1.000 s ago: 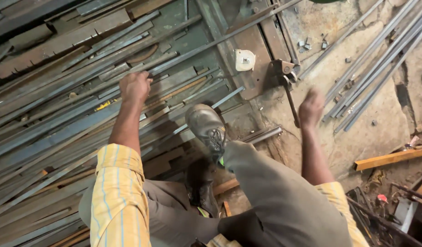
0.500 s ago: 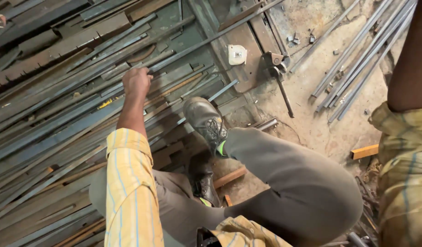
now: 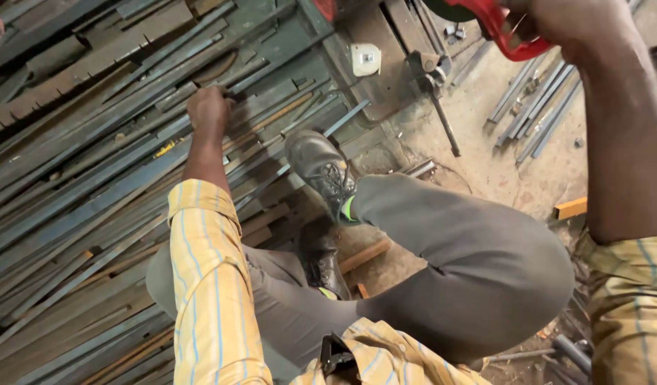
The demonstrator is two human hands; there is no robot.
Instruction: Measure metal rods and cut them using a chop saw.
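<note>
Right hand (image 3: 556,25) now raised, gripping red tool (image 3: 503,32)

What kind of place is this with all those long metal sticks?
It looks like a metal workshop. A big pile of steel bars covers the dusty floor, the left hand rests on them, and the right hand grips a red-handled tool.

The red tool (image 3: 510,32) in the right hand (image 3: 564,21) is cut off by the top edge.

Metal workshop, stacked steel bars (image 3: 79,164), dusty concrete floor (image 3: 499,164), loose rods (image 3: 535,107), scattered bolts
</note>
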